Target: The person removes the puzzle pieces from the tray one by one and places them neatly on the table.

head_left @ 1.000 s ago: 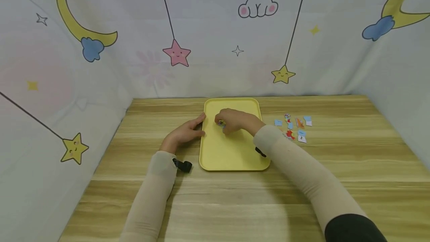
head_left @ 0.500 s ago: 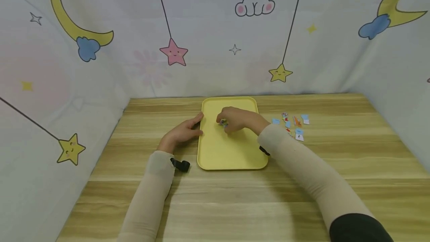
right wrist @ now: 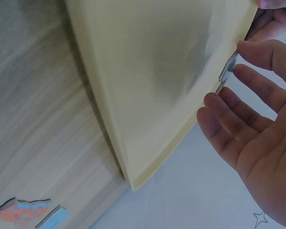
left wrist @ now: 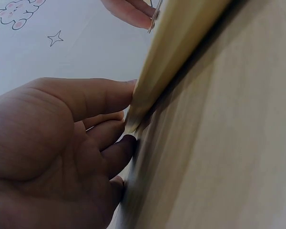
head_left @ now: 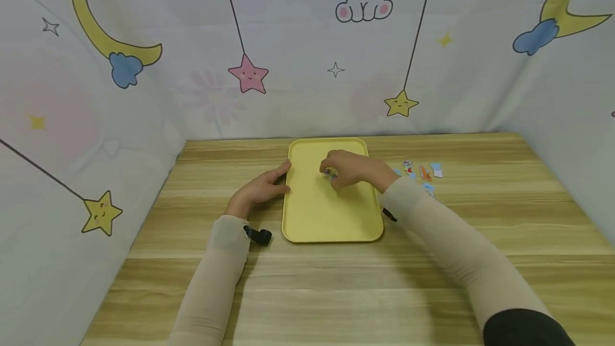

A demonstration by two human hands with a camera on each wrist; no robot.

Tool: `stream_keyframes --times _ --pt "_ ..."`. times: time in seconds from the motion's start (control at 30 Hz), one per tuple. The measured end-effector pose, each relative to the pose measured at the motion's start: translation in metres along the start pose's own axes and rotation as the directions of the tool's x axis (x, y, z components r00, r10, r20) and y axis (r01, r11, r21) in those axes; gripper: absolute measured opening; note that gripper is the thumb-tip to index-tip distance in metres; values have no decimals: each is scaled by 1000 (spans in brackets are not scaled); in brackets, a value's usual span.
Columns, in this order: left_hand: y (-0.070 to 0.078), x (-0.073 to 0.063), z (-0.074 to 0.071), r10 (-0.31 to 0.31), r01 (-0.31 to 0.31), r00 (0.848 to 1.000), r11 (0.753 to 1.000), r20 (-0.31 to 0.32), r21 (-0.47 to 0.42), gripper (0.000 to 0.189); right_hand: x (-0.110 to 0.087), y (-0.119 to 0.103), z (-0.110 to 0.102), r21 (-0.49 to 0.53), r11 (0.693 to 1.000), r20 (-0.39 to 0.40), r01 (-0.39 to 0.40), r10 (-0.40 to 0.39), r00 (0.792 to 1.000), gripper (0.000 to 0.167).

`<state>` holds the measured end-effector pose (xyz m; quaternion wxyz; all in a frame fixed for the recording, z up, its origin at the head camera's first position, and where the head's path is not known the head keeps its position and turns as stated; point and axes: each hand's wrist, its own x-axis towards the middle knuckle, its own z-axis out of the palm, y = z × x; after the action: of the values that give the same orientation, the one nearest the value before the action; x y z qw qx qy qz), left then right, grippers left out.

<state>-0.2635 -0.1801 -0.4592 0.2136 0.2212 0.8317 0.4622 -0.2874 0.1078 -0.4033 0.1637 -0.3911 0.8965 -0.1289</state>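
In the head view my right hand (head_left: 354, 168) is over the upper middle of the yellow tray (head_left: 331, 223). Thumb and fingertips pinch a small, colourful flat puzzle piece (head_left: 330, 172). The right wrist view shows the puzzle piece (right wrist: 228, 68) nearly edge-on, its thin outline stepped; most of its printed face is hidden. At the tray's left edge rests my left hand (head_left: 259, 189), thumb and fingers spread along the rim. Close up in the left wrist view, that hand's thumb (left wrist: 107, 95) touches the rim (left wrist: 164, 57), and the other fingers reach beyond it.
Several loose flat puzzle pieces (head_left: 425, 173), blue, white and orange, lie right of the tray, partly behind the right forearm. Beneath is a wood-grain table (head_left: 307, 292). A printed cloth backdrop (head_left: 298, 105) stands behind it.
My right hand has moved a little to the right and slightly away across the tray, still pinching the puzzle piece. The left hand stays at the rim. The head view has shifted slightly.
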Motion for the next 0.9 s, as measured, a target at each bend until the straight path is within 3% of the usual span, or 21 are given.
stream_keyframes --times 0.9 --pt "-1 0 0 26 -26 1000 999 2 -30 77 -38 19 -8 31 999 -42 -26 27 999 39"
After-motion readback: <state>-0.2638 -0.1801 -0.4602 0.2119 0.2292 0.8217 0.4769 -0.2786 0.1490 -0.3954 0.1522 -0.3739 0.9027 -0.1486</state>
